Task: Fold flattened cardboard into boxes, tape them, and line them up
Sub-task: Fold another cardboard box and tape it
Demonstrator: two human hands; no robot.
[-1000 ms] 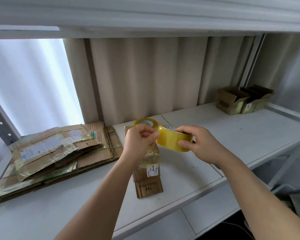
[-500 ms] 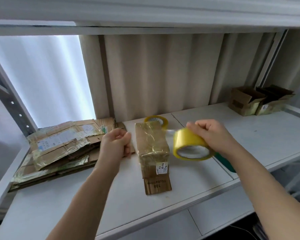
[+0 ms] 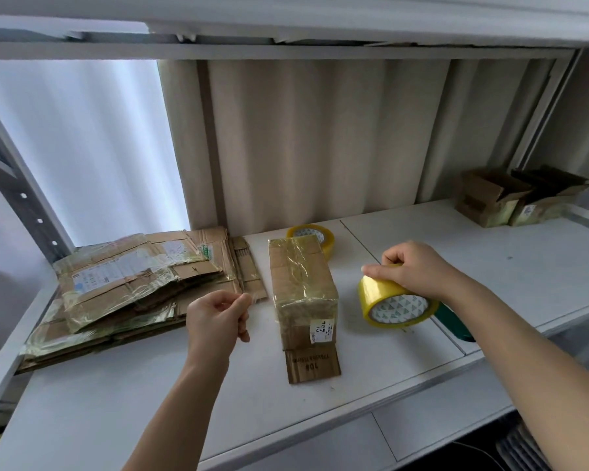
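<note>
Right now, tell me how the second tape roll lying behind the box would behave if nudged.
The spare tape roll lies flat on the white shelf, so it would probably slide rather than roll. It looks like a rigid ring, likely to keep its shape. It sits close behind the folded box, which may block a push toward you.

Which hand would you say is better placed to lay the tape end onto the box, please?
Probably the left hand: it pinches what looks like the pulled tape end, beside the box. The right hand is busy gripping the tape roll.
</note>
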